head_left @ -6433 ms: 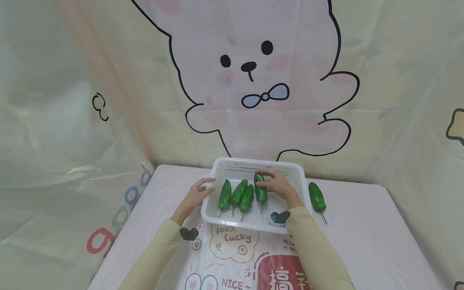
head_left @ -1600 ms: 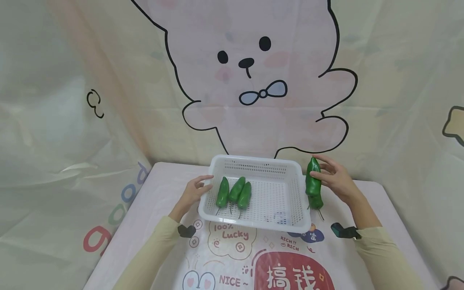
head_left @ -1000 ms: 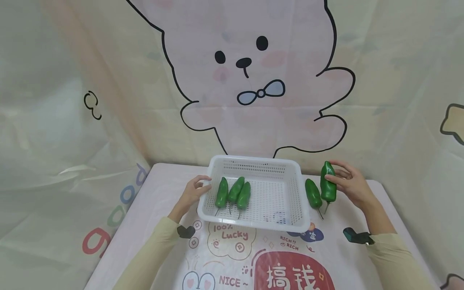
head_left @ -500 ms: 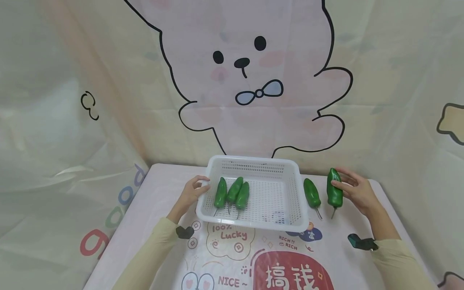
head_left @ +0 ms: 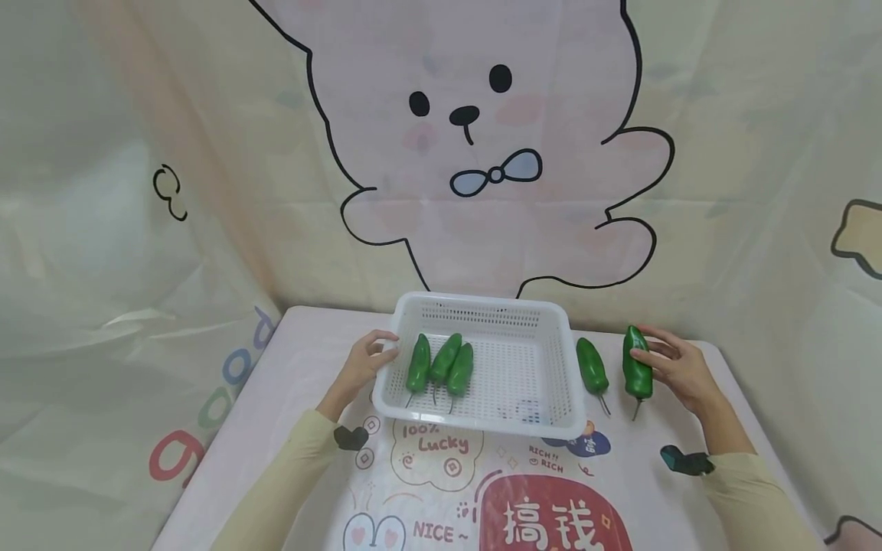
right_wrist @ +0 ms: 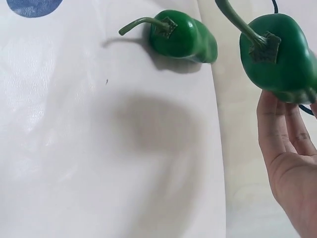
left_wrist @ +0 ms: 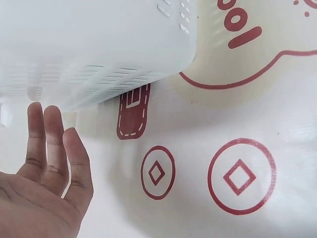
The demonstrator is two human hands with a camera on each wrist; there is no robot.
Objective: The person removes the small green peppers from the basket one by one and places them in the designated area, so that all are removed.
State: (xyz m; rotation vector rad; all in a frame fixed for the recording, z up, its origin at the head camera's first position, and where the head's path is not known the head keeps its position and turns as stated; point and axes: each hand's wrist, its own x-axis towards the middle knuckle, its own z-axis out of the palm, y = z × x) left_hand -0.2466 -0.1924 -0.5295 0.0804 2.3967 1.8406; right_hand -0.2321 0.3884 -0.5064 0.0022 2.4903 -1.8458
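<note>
My right hand (head_left: pixel 682 371) grips a green chili pepper (head_left: pixel 635 363) between thumb and fingers, stem toward me. In the right wrist view this pepper (right_wrist: pixel 280 54) is held off the tabletop, its shadow below. Another green pepper (head_left: pixel 592 364) lies on the table to its left, beside the basket. My left hand (head_left: pixel 364 366) is at the left side of the white perforated basket (head_left: pixel 482 425). The left wrist view shows that hand's fingers (left_wrist: pixel 54 144) fairly straight, their tips at the basket wall; the thumb is out of that view. Several green peppers (head_left: pixel 444 360) lie at the basket's left.
The table (head_left: pixel 689 459) has a pale printed cover with a red patch (head_left: pixel 551 513) at the front. A curtain with a cartoon bear (head_left: pixel 489 229) hangs right behind the basket. Dark wrist devices (head_left: pixel 687 461) sit at both cuffs.
My right hand has taken a pepper out of the basket, carried it right past the pepper on the table, and lowered it there. My left hand stays at the basket.
</note>
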